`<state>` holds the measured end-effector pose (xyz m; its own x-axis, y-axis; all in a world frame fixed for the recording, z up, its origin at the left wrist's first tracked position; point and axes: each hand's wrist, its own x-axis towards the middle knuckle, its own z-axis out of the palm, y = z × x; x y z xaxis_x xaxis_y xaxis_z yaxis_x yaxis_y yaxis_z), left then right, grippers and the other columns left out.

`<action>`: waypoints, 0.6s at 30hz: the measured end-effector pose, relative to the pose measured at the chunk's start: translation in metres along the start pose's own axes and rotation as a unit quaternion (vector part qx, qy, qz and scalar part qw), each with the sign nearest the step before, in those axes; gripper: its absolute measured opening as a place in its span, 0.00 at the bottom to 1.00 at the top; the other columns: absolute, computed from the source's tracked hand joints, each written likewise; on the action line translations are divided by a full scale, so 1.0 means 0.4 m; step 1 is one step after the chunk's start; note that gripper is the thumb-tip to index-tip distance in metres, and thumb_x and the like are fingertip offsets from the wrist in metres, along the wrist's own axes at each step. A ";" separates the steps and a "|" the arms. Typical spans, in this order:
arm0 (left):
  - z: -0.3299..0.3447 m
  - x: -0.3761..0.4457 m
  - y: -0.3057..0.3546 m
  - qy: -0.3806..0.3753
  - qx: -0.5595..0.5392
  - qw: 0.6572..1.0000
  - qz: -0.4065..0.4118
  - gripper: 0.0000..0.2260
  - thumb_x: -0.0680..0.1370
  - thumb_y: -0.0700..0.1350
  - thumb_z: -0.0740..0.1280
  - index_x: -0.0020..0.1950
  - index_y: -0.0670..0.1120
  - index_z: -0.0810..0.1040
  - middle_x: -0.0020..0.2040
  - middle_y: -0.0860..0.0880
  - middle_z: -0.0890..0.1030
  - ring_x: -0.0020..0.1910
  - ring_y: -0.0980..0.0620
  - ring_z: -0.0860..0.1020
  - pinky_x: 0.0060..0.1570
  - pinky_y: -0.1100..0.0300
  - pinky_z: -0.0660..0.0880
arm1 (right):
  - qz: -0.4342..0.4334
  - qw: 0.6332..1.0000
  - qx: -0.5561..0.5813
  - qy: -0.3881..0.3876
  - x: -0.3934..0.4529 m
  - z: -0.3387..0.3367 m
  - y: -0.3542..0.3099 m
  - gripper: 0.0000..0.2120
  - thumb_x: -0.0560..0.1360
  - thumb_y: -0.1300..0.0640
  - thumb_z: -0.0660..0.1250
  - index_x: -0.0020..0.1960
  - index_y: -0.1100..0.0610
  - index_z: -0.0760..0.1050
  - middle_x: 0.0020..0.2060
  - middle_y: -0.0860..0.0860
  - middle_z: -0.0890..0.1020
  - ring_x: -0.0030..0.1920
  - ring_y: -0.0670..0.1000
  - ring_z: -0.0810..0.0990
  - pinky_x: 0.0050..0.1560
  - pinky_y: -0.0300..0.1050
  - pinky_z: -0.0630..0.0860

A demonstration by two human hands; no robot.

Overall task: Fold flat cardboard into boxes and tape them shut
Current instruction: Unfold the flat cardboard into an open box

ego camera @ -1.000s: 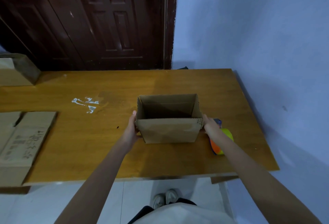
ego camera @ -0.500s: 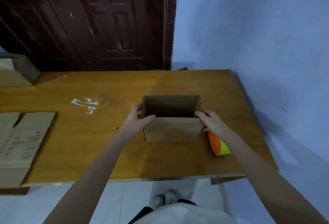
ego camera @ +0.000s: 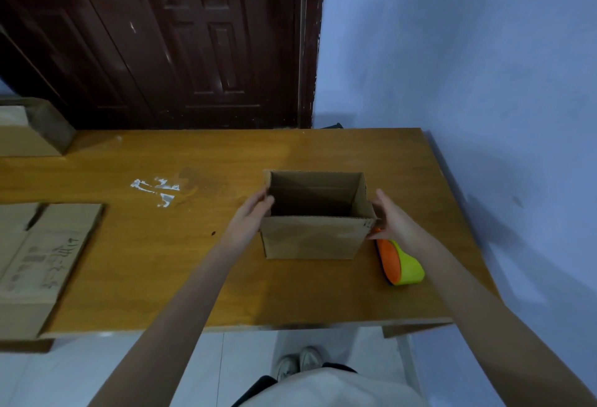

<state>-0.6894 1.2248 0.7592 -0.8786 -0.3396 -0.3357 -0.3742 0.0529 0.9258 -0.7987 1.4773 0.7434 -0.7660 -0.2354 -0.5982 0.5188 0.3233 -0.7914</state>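
Thumbs lifted off box; tape dispenser half-hidden.

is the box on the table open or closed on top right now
Open on top. The cardboard box stands upright on the table, and the head view looks straight into its dark inside; no top flaps cover it.
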 end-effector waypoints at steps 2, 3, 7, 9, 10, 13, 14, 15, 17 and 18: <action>-0.013 0.011 -0.003 0.005 -0.028 1.000 -0.010 0.19 0.82 0.53 0.55 0.72 0.50 0.68 0.70 0.50 0.70 0.68 0.49 0.69 0.58 0.54 0.71 | -0.004 1.000 -0.013 0.003 0.017 -0.011 0.005 0.30 0.77 0.39 0.58 0.73 0.54 0.64 0.69 0.55 0.69 0.66 0.57 0.71 0.54 0.51 0.79; -0.019 0.015 -0.003 0.007 -0.032 0.999 -0.008 0.17 0.83 0.50 0.55 0.71 0.50 0.70 0.69 0.49 0.70 0.67 0.48 0.69 0.55 0.54 0.72 | -0.010 1.000 -0.022 0.001 0.019 -0.014 0.007 0.29 0.77 0.40 0.59 0.73 0.54 0.65 0.69 0.55 0.70 0.66 0.56 0.71 0.54 0.52 0.79; -0.027 0.027 -0.019 0.019 -0.009 1.000 0.015 0.15 0.80 0.41 0.63 0.66 0.50 0.75 0.64 0.49 0.73 0.58 0.53 0.73 0.44 0.62 0.77 | -0.023 0.999 -0.031 -0.003 0.015 -0.016 0.014 0.28 0.78 0.41 0.59 0.73 0.55 0.65 0.68 0.54 0.71 0.67 0.55 0.71 0.55 0.53 0.79; -0.030 0.037 -0.027 0.022 -0.010 1.000 0.013 0.15 0.78 0.40 0.66 0.64 0.50 0.76 0.62 0.50 0.75 0.56 0.54 0.74 0.41 0.63 0.78 | -0.032 0.999 -0.034 -0.008 0.009 -0.019 0.018 0.27 0.78 0.42 0.59 0.72 0.55 0.65 0.67 0.54 0.71 0.66 0.55 0.71 0.56 0.54 0.79; -0.031 0.041 -0.030 0.024 -0.007 1.000 0.011 0.15 0.77 0.40 0.67 0.63 0.50 0.77 0.60 0.51 0.76 0.56 0.54 0.75 0.40 0.63 0.79 | -0.037 0.999 -0.034 -0.013 0.006 -0.020 0.019 0.26 0.79 0.43 0.58 0.72 0.55 0.66 0.67 0.54 0.72 0.65 0.55 0.72 0.56 0.54 0.79; -0.033 0.054 -0.035 0.026 -0.018 0.999 0.003 0.15 0.75 0.38 0.70 0.61 0.46 0.79 0.55 0.51 0.79 0.53 0.53 0.78 0.36 0.64 0.80 | -0.042 0.998 -0.031 -0.022 0.003 -0.023 0.021 0.19 0.81 0.51 0.58 0.71 0.55 0.67 0.64 0.54 0.74 0.61 0.54 0.74 0.54 0.52 0.79; -0.032 0.057 -0.036 0.025 -0.023 0.999 0.001 0.15 0.74 0.38 0.70 0.61 0.45 0.79 0.54 0.51 0.79 0.51 0.53 0.79 0.36 0.64 0.80 | -0.043 0.998 -0.030 -0.023 0.002 -0.023 0.020 0.19 0.81 0.54 0.58 0.71 0.55 0.66 0.64 0.54 0.74 0.61 0.54 0.75 0.52 0.51 0.79; -0.030 0.060 -0.038 0.022 -0.026 0.999 0.001 0.15 0.74 0.38 0.71 0.61 0.44 0.79 0.54 0.50 0.79 0.48 0.55 0.79 0.36 0.63 0.80 | -0.041 0.998 -0.030 -0.023 0.002 -0.025 0.022 0.19 0.81 0.55 0.59 0.71 0.54 0.66 0.65 0.54 0.74 0.62 0.54 0.75 0.52 0.50 0.80; -0.027 0.066 -0.044 0.019 -0.016 1.000 0.005 0.16 0.73 0.37 0.72 0.60 0.43 0.79 0.55 0.48 0.79 0.46 0.56 0.79 0.37 0.62 0.81 | -0.036 0.999 -0.026 -0.020 0.002 -0.028 0.028 0.20 0.80 0.56 0.60 0.71 0.54 0.66 0.65 0.55 0.73 0.63 0.55 0.74 0.52 0.50 0.80; -0.026 0.067 -0.048 0.019 -0.007 1.000 0.009 0.16 0.73 0.36 0.72 0.60 0.43 0.79 0.56 0.48 0.79 0.46 0.55 0.79 0.37 0.61 0.81 | -0.034 0.999 -0.025 -0.019 0.002 -0.028 0.030 0.20 0.80 0.56 0.61 0.71 0.54 0.66 0.66 0.55 0.73 0.63 0.55 0.74 0.52 0.51 0.80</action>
<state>-0.7027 1.2047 0.7344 -0.8729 -0.3748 -0.3125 -0.3545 0.0468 0.9339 -0.7972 1.4914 0.7349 -0.7835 -0.2917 -0.5486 0.4463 0.3501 -0.8236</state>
